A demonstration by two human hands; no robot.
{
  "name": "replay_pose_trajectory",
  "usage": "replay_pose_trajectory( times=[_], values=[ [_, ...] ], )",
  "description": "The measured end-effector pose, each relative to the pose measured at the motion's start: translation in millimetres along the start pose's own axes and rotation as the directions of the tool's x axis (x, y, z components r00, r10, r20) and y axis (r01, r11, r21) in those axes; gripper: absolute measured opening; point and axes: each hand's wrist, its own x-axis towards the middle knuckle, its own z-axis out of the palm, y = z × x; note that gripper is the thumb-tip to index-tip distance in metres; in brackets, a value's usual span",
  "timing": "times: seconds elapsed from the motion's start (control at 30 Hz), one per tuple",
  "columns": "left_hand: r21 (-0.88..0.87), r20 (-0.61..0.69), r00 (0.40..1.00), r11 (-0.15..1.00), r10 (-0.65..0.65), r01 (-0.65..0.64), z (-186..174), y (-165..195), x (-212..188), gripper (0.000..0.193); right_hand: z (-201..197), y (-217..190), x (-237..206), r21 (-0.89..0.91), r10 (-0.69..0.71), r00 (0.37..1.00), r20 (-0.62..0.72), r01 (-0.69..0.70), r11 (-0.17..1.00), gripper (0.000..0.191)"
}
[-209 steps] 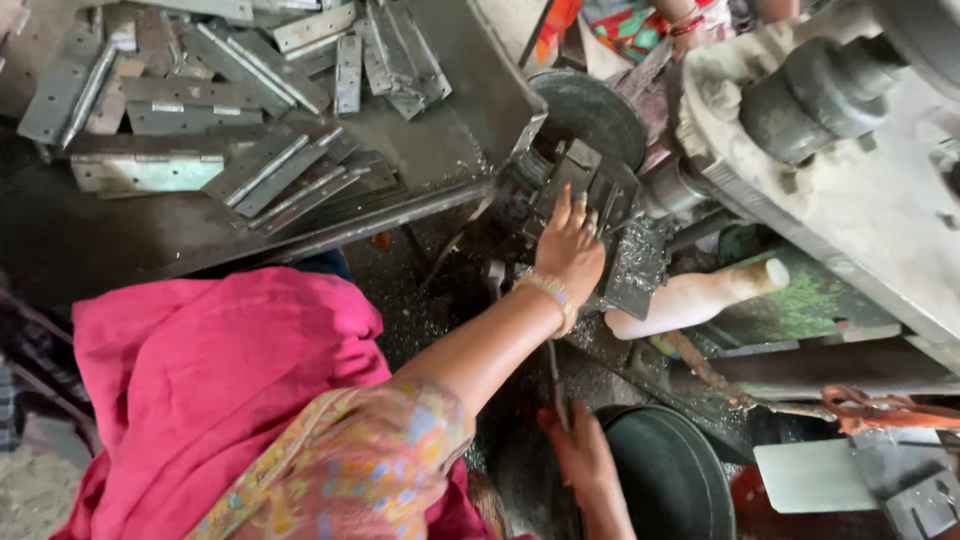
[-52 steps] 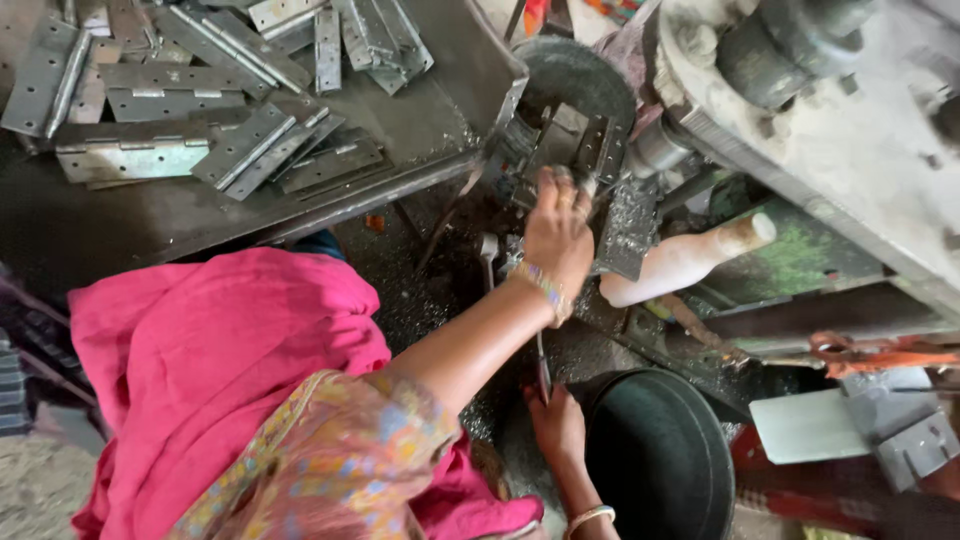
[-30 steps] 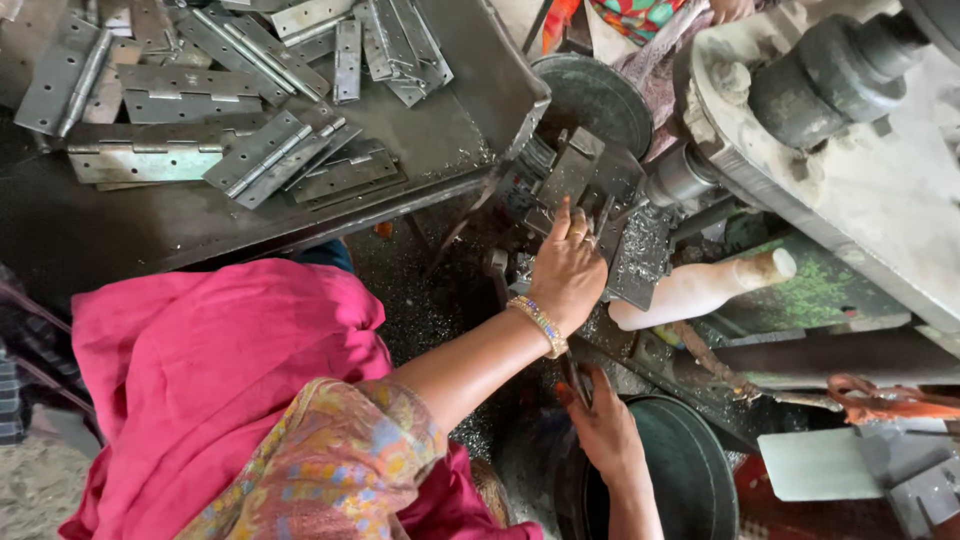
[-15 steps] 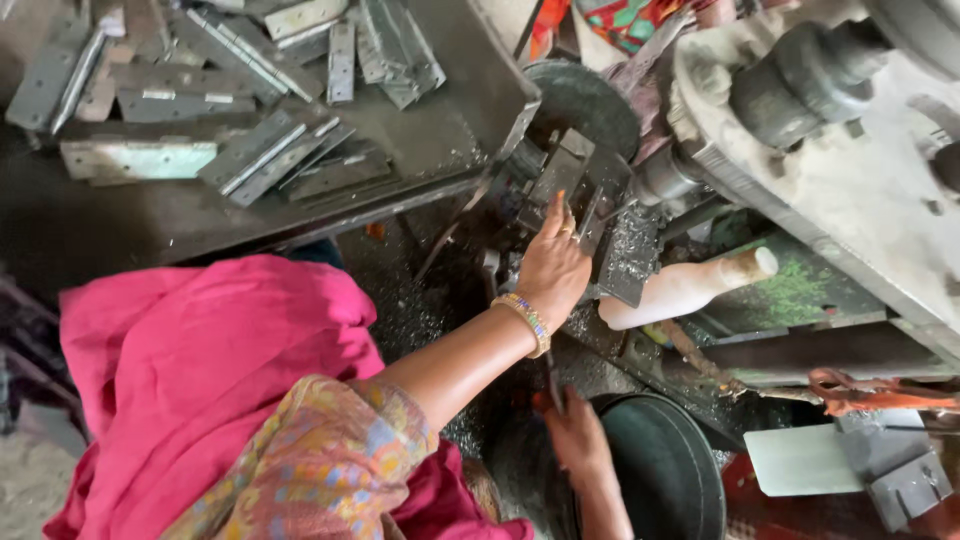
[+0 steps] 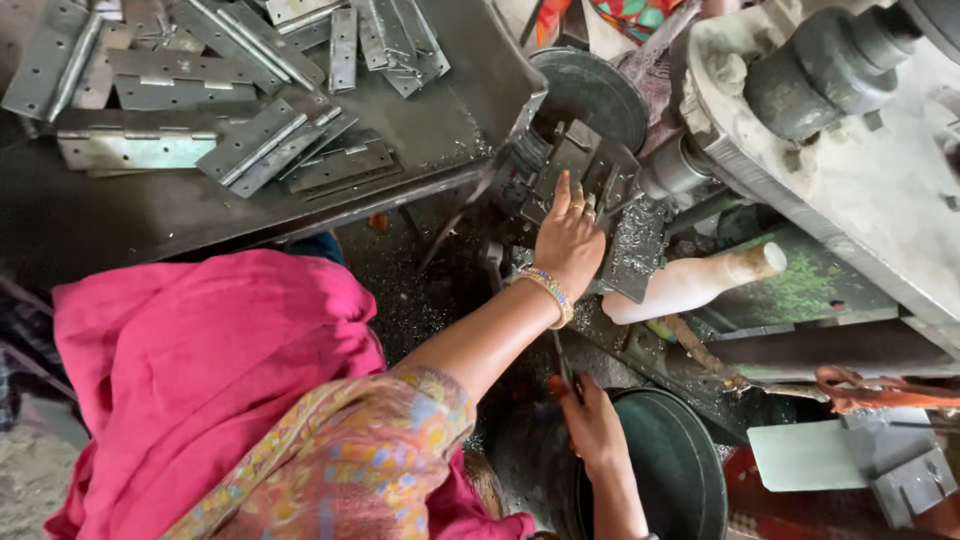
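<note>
Grey steel is under our left hand (image 5: 572, 242), which lies palm down on the machine's clamp block (image 5: 585, 175), fingers (image 5: 562, 192) stretched toward twelve o'clock and pressed against the metal piece seated there; we cannot make out that piece's edges under the hand, so its long axis stays unclear. The hand is flat and pressing, not clenched. A beaded bangle (image 5: 548, 290) rings the wrist.

At six o'clock from it, our right hand (image 5: 592, 425) is closed around a thin dark lever (image 5: 562, 362) with an orange grip, whose long axis runs roughly from twelve to six o'clock, upper end pointing up toward the clamp. The hand sits just beside the rim of a round dark drum (image 5: 680, 470).

At three o'clock from the left hand a pale wooden handle (image 5: 695, 285) lies with its long axis from nine to three o'clock, its cut end pointing to three. Metal shavings (image 5: 635, 250) cling to the plate between hand and handle. At twelve o'clock stands a dark round wheel (image 5: 590, 95), and the big grey machine body (image 5: 850, 160) fills the one-to-three o'clock side.

Out at ten o'clock the dark bench (image 5: 200, 210) carries a loose heap of steel hinges (image 5: 270, 140), mostly lying flat, many with long axes slanting from eight to two o'clock. Pink cloth (image 5: 200, 370) covers our lap at eight o'clock.
</note>
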Motion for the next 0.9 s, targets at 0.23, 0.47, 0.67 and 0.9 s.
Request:
replay_pose_trajectory(
  times=[0.23,0.47,0.67,0.9],
  values=[
    [0.176,0.026,0.999,0.984,0.032,-0.036,3.6,1.7,8.1,0.031,16.7,-5.0,-0.1,-0.009,-0.362,0.924,-0.124,0.364,0.931,0.034],
    [0.001,0.015,0.998,0.998,0.061,-0.061,12.8,-1.5,7.1,0.028,8.9,6.6,8.7,-0.062,-0.254,0.964,-0.08,0.249,0.966,0.034],
    [0.004,-0.132,0.991,1.0,-0.022,0.022,20.6,-5.9,4.7,0.043,23.4,-0.6,5.6,-0.08,-0.221,0.972,-0.084,0.214,0.973,0.036],
    [-0.162,-0.039,0.997,0.984,0.073,-0.078,23.0,-9.3,6.5,0.039,10.4,20.0,14.7,0.107,-0.192,0.981,0.002,0.191,0.976,0.03]
  ],
)
